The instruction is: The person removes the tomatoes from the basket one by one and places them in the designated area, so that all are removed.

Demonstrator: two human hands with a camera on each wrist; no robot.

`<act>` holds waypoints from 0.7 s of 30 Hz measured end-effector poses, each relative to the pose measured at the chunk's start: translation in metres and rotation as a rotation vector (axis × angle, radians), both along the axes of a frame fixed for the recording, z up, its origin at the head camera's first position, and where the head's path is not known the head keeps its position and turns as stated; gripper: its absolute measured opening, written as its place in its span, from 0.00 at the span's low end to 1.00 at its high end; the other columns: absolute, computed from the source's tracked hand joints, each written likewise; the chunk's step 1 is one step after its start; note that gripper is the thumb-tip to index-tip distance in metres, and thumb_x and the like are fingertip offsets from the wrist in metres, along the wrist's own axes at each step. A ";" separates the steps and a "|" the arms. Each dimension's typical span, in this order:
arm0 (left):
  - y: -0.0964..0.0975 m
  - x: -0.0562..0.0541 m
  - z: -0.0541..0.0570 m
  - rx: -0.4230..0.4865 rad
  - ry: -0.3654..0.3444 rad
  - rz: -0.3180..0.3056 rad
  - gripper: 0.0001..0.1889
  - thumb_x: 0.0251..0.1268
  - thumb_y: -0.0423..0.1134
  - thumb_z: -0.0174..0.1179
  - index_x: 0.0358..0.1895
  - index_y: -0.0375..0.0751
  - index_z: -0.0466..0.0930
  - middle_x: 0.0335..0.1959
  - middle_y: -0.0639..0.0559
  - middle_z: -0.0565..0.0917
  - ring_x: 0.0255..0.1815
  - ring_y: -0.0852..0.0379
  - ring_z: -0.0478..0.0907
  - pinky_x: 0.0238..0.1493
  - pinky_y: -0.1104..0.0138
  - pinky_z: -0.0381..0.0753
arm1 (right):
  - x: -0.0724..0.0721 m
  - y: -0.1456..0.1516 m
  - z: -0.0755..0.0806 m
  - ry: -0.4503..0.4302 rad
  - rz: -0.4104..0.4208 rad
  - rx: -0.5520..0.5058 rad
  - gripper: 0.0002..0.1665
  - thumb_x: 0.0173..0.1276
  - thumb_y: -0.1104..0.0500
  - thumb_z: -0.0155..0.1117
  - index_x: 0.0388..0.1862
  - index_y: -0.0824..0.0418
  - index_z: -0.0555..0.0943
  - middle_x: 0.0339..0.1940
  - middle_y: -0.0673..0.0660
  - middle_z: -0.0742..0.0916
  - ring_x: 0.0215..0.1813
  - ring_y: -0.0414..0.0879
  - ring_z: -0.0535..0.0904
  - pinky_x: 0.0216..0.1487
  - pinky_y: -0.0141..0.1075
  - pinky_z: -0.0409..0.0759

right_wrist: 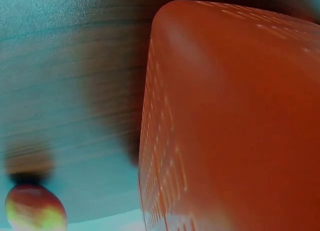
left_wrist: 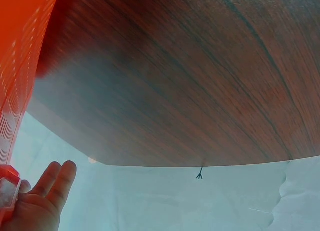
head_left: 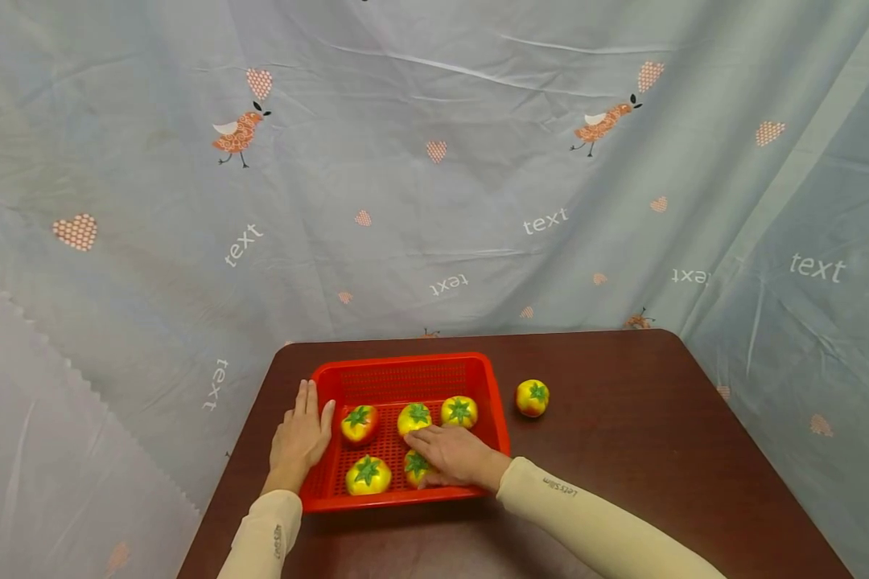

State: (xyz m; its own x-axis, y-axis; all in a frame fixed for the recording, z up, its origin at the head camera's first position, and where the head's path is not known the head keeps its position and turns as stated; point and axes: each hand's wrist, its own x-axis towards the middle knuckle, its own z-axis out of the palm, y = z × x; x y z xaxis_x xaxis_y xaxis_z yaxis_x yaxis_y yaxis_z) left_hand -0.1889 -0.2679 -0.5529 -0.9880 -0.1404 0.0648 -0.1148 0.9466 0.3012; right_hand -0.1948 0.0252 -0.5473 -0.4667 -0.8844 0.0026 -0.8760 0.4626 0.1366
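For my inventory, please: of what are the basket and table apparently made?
Basket: likely glossy moulded plastic, judging by its uniform red and regular perforations.
Table: smooth, slightly shiny wood or wood-look laminate; the grain lines cannot settle which.

— How is our head view lit?
— Softly and evenly; we see a pale sheen on the tabletop (head_left: 405, 547) at bottom centre.
— And our wrist views?
— Bluish; in the right one we find the basket (right_wrist: 235, 106) blurred at right and a dark shadow above the fruit (right_wrist: 36, 209), lower left.
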 end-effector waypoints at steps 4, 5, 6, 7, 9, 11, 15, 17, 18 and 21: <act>0.001 0.000 0.001 0.005 0.004 -0.002 0.37 0.79 0.56 0.33 0.79 0.35 0.39 0.80 0.35 0.44 0.64 0.25 0.65 0.63 0.36 0.66 | 0.001 0.001 0.000 -0.022 0.028 0.002 0.44 0.67 0.34 0.57 0.73 0.57 0.67 0.71 0.51 0.75 0.70 0.43 0.72 0.66 0.36 0.74; 0.002 0.000 0.002 0.007 0.006 -0.003 0.37 0.79 0.56 0.34 0.79 0.35 0.39 0.80 0.35 0.44 0.63 0.25 0.65 0.63 0.36 0.66 | 0.000 0.001 0.000 -0.023 0.032 0.001 0.43 0.67 0.34 0.57 0.73 0.57 0.67 0.71 0.51 0.75 0.69 0.44 0.72 0.66 0.36 0.74; 0.002 0.000 0.002 0.009 0.008 -0.003 0.37 0.79 0.55 0.34 0.79 0.35 0.39 0.80 0.36 0.44 0.63 0.26 0.65 0.63 0.36 0.67 | 0.000 0.000 -0.001 -0.025 0.036 0.001 0.43 0.68 0.34 0.57 0.73 0.57 0.67 0.71 0.51 0.75 0.70 0.44 0.72 0.67 0.36 0.74; 0.002 -0.001 0.002 0.009 0.009 -0.004 0.37 0.79 0.55 0.35 0.79 0.35 0.39 0.80 0.35 0.45 0.63 0.26 0.66 0.63 0.36 0.67 | 0.000 0.000 -0.001 -0.027 0.039 0.000 0.42 0.68 0.35 0.57 0.73 0.57 0.68 0.71 0.51 0.75 0.70 0.44 0.72 0.67 0.36 0.74; 0.003 0.000 0.002 0.008 0.008 -0.006 0.37 0.79 0.54 0.35 0.79 0.34 0.39 0.80 0.35 0.45 0.63 0.26 0.66 0.62 0.36 0.68 | 0.000 0.000 -0.002 -0.026 0.051 -0.001 0.42 0.68 0.35 0.57 0.73 0.57 0.68 0.70 0.51 0.76 0.69 0.43 0.73 0.67 0.35 0.74; 0.003 0.000 0.002 0.008 -0.004 -0.006 0.37 0.79 0.55 0.34 0.79 0.35 0.38 0.80 0.36 0.44 0.63 0.26 0.65 0.62 0.36 0.67 | -0.001 -0.001 -0.003 -0.027 0.061 0.000 0.41 0.68 0.35 0.58 0.72 0.57 0.69 0.69 0.50 0.77 0.69 0.43 0.73 0.67 0.35 0.73; 0.002 0.000 0.002 0.005 -0.021 -0.006 0.37 0.79 0.57 0.31 0.79 0.35 0.37 0.80 0.36 0.42 0.64 0.26 0.65 0.63 0.36 0.67 | -0.002 -0.002 -0.005 -0.029 0.068 0.008 0.39 0.68 0.36 0.59 0.71 0.56 0.70 0.68 0.49 0.78 0.70 0.42 0.71 0.68 0.33 0.72; 0.002 0.000 0.003 0.006 -0.024 -0.005 0.37 0.79 0.57 0.31 0.79 0.35 0.36 0.80 0.36 0.41 0.64 0.26 0.64 0.63 0.36 0.66 | -0.003 -0.002 -0.006 -0.031 0.066 0.013 0.39 0.68 0.37 0.59 0.71 0.56 0.70 0.68 0.49 0.78 0.71 0.42 0.71 0.69 0.33 0.71; 0.002 0.000 0.003 0.007 -0.022 -0.005 0.37 0.79 0.56 0.32 0.79 0.35 0.36 0.80 0.36 0.41 0.64 0.26 0.64 0.63 0.36 0.66 | -0.003 -0.002 -0.007 -0.031 0.065 0.015 0.39 0.68 0.37 0.59 0.71 0.56 0.70 0.68 0.49 0.78 0.71 0.42 0.70 0.69 0.33 0.71; 0.001 0.000 0.003 0.008 -0.016 -0.002 0.37 0.79 0.55 0.34 0.79 0.35 0.37 0.80 0.35 0.43 0.64 0.25 0.65 0.63 0.36 0.66 | -0.004 -0.002 -0.007 -0.039 0.061 0.023 0.39 0.68 0.36 0.59 0.71 0.55 0.70 0.69 0.49 0.77 0.72 0.42 0.69 0.70 0.32 0.70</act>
